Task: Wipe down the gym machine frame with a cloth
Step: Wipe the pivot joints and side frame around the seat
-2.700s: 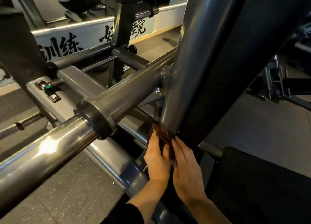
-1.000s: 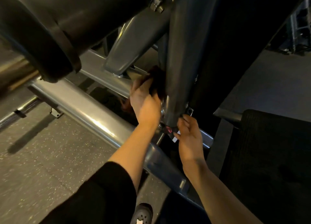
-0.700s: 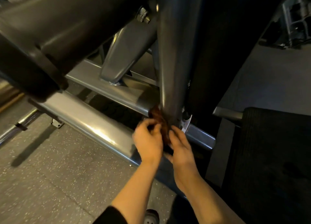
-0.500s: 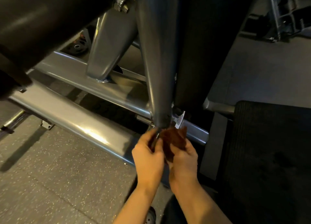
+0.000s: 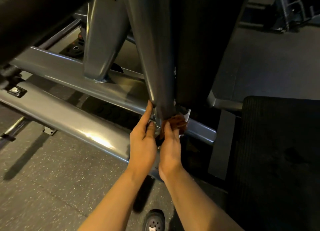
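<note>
The cloth (image 5: 178,122) is brown and sits low down, at the bottom end of the big grey post (image 5: 152,57) of the gym machine. It is bunched up just under the post, on the right side, above the grey bar (image 5: 200,132) that runs along near the floor. It looks like it is there so the person can rub the very bottom of the post, a spot that is hard to reach.

The right hand (image 5: 170,144) holds the cloth. Its fingers curl up around the cloth and push it against the end of the post. Only part of the cloth shows, because the hand and the post hide the rest.

The left hand (image 5: 142,140) is on the other side of the post. Its fingers are fairly straight and close together. One fingertip touches the lower edge of the post, and the thumb rests by the shiny bolt (image 5: 156,126) under it. I think this hand steadies things while the other one wipes. I cannot tell if it also holds a corner of the cloth.

Both hands are near each other, almost touching. A shoe (image 5: 154,221) shows on the speckled floor (image 5: 43,178) below.
</note>
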The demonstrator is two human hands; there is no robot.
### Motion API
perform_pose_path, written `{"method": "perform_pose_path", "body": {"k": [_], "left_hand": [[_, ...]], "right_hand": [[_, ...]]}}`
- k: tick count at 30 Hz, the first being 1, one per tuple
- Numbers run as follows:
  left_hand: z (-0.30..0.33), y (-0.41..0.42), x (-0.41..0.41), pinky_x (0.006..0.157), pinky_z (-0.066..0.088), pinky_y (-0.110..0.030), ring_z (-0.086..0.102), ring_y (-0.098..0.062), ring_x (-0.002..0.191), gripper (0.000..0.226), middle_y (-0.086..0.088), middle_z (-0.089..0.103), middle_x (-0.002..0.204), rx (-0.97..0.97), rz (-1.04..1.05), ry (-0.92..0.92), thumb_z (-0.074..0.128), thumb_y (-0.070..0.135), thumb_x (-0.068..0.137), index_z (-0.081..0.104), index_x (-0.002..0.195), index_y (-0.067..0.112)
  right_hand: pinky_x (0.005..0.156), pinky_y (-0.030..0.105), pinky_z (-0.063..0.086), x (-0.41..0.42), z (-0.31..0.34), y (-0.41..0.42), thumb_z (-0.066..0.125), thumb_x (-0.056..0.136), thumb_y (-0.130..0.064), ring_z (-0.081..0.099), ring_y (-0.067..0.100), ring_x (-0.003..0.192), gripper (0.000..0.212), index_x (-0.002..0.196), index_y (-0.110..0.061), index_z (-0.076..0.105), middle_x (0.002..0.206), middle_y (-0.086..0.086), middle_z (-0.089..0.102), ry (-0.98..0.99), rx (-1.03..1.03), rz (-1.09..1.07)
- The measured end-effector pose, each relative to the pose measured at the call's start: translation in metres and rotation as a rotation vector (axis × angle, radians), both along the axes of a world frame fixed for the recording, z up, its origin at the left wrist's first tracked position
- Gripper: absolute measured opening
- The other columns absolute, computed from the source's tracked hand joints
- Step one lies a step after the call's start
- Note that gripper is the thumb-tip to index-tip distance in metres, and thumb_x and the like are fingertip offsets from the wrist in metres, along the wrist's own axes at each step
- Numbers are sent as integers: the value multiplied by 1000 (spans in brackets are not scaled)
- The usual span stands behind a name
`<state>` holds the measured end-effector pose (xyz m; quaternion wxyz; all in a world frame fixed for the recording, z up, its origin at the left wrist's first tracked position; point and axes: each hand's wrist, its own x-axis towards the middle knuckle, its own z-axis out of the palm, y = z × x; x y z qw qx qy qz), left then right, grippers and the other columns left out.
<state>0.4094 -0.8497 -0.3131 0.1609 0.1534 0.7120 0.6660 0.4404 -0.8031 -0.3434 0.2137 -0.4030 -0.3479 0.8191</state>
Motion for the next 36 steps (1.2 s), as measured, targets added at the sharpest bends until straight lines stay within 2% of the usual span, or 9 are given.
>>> {"method": "perform_pose_path", "body": {"k": [3,7,13,20,23,25,28,34,36], "left_hand": [[-24,-12,10,108,33,-12,43,5,131,47,12,51,141,-109,76,40,40,-1,100,50,140,23],[-74,-43,43,98,40,-10,56,-4,114,35,5,60,128,-342,202,-97,50,10,98,57,130,21],[-112,-63,57,92,54,-39,69,-14,93,27,-4,73,99,-294,244,-358,49,1,96,69,104,18],[-146,-86,18,99,44,-20,59,-5,110,32,9,64,119,-478,19,-136,50,7,98,61,122,24],[-161,-96,-4,92,27,6,42,0,126,50,15,46,132,-600,44,156,54,-4,92,50,135,20],[-179,-105,-14,107,15,-1,22,4,136,66,11,29,146,-725,-44,322,51,-12,89,35,145,19],[-199,-118,-22,115,30,-26,15,-8,144,74,7,11,157,-864,-118,367,43,-14,90,22,152,19],[-213,-131,-30,114,34,-32,39,-17,139,51,-4,47,147,-722,-118,449,57,15,97,42,145,15],[-211,-142,-30,116,27,-31,32,-26,143,68,-12,38,152,-834,-195,687,65,4,86,35,148,6]], "right_hand": [[106,44,44,24,-10,-13,48,100,-14,62,25,115,29,125,-14,62,121,11,67,-82,-48,165],[83,34,55,58,-43,-36,57,93,0,71,24,92,25,92,-17,75,90,8,76,-273,193,318],[96,37,53,66,-99,-48,60,84,11,66,16,104,40,92,-27,71,111,-4,67,-332,274,362],[93,5,42,34,-133,-63,51,89,12,56,7,112,46,126,-13,61,124,-2,61,-333,505,306],[119,31,23,28,-164,-48,51,96,-3,30,19,142,46,141,-13,48,152,0,37,-456,683,283],[122,35,4,27,-189,-43,44,102,-16,5,22,150,51,150,-13,29,161,4,16,-601,767,522],[122,32,0,16,-206,-51,37,105,-26,-4,20,150,55,154,-13,17,164,3,0,-653,717,569],[119,37,2,-26,-196,-84,28,96,-36,15,29,149,57,149,-16,37,160,8,23,-390,1383,694],[120,39,2,-24,-201,-85,41,98,-29,13,27,149,54,150,-18,34,162,5,19,-322,1398,731]]}}
